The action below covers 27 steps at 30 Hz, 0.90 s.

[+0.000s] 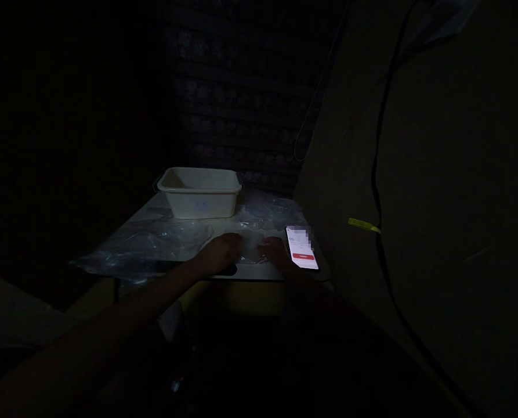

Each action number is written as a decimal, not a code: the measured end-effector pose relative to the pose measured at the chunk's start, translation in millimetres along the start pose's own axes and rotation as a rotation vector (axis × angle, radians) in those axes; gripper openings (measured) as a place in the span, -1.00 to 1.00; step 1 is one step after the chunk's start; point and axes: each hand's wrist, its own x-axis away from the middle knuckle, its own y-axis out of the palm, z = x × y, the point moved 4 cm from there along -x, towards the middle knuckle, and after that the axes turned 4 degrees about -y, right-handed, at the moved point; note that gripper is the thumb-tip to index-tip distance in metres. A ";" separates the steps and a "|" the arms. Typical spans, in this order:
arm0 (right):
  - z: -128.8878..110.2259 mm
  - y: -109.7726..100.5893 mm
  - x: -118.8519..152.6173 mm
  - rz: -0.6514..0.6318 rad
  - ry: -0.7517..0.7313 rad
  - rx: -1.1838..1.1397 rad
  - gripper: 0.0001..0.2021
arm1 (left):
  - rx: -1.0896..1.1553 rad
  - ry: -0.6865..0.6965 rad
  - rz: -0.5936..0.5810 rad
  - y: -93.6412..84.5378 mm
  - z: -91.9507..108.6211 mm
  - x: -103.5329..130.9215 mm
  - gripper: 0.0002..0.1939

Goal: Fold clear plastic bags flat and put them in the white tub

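A small clear plastic bag [252,248] lies on the white tabletop [224,226], between my two hands. My left hand [219,253] reaches over the table with its fingers at the bag's left side; motion and darkness smear the fingertips. From the right, my right hand [272,251] meets the bag's other side, its fingers closed on the edge. Close beside that hand lies a lit phone [301,248] with a red button on its screen. Little detail of either hand shows in the dim light.
A cream plastic tub [202,203] with side handles stands at the table's back. Loose clear plastic sheeting [154,241] spreads over the left side and hangs past the front edge. More plastic [270,209] lies at the back right. A dark cable [376,162] with a yellow tag hangs at right.
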 end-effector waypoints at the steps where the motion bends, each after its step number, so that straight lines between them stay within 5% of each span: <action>1: -0.6 -0.7 0.0 0.004 -0.019 0.024 -0.79 | -0.052 0.046 -0.025 7.4 6.7 -2.3 -0.51; 6: -11.2 -12.6 7.9 -0.011 -0.139 0.280 -0.82 | -0.207 -0.050 -0.115 37.1 16.2 -6.1 -0.40; 12: -37.8 -33.0 17.0 0.161 -0.315 0.640 -0.71 | -0.207 -0.027 -0.129 38.8 11.9 -5.7 -0.39; 20: -53.5 24.7 13.9 -0.069 -0.660 0.780 -0.62 | -0.255 -0.113 -0.062 31.4 1.8 -16.7 -0.49; 27: -32.3 31.7 24.9 -0.053 -0.600 0.874 -0.55 | -0.262 -0.044 -0.088 38.3 1.1 -16.1 -0.51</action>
